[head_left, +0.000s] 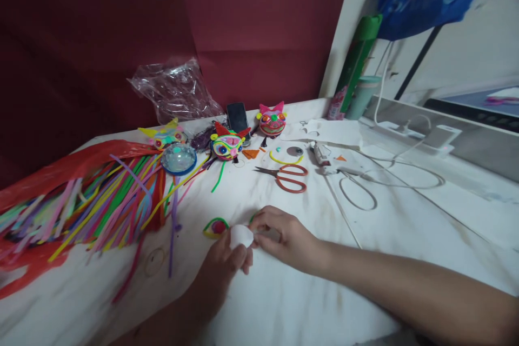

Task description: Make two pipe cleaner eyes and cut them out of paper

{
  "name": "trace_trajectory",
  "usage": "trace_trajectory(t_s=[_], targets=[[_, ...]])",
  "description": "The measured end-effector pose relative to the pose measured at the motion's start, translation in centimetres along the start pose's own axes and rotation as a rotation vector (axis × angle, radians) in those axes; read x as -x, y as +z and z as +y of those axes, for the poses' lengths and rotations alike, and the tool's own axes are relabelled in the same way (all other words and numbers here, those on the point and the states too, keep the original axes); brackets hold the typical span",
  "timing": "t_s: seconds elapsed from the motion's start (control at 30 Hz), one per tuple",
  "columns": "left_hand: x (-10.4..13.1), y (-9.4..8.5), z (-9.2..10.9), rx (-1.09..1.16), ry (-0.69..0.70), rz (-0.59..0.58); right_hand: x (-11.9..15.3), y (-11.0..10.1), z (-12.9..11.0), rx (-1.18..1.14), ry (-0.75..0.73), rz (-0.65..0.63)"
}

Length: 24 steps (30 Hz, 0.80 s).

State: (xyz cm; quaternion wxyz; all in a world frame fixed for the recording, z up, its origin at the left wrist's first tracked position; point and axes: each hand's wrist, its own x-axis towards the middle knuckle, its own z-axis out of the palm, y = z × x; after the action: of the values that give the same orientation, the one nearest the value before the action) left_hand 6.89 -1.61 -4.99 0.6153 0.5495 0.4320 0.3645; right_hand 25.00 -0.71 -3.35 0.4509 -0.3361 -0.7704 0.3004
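My left hand (pixel 227 259) pinches a small white rounded piece (pixel 242 236) between thumb and fingers, low over the table. Close by on the right, my right hand (pixel 279 235) has its fingertips curled together at the edge of that piece. A bit of green shows at the right fingertips; whether they grip it is hidden. Just beyond my left hand lies an eye-shaped piece (pixel 217 227) with a green and yellow rim and a dark pink centre. Orange-handled scissors (pixel 290 177) rest farther off, pointing left.
Pipe cleaners (pixel 117 200) in many colours spill from a red bag on the left. Decorated animal heads (pixel 228 143) stand at the back beside a phone (pixel 238 117). A glue gun (pixel 321 154) with looping cables and a power strip (pixel 399 132) are on the right.
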Motion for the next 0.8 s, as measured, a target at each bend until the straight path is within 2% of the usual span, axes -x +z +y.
trace_trajectory(t_s=[0.07,0.2,0.33,0.43,0.5,0.6,0.7,0.8], targets=[[-0.2,-0.1,-0.5,0.048,0.008,-0.049,0.0,0.0,0.0,-0.004,0.017,-0.007],[-0.5,-0.3,-1.0,0.034,-0.01,-0.044,0.1,0.0,0.0,0.043,-0.042,0.007],[-0.1,-0.3,-0.6,-0.077,-0.018,-0.081,0.3,0.1,-0.2,0.084,-0.177,-0.027],[0.6,-0.2,0.1,-0.237,-0.006,-0.091,0.4,0.3,-0.3,0.088,-0.184,-0.079],[0.9,0.0,0.6,-0.303,0.017,-0.048,0.5,0.3,-0.4,0.096,-0.165,-0.068],[1.0,0.3,1.3,-0.25,0.076,0.015,0.5,0.2,-0.5,0.15,-0.198,-0.061],[0.6,0.2,1.6,-0.174,0.097,0.031,0.4,0.2,-0.5,0.179,-0.223,-0.082],[0.1,-0.2,1.3,-0.046,0.092,0.011,0.4,0.1,-0.4,0.112,-0.144,-0.003]])
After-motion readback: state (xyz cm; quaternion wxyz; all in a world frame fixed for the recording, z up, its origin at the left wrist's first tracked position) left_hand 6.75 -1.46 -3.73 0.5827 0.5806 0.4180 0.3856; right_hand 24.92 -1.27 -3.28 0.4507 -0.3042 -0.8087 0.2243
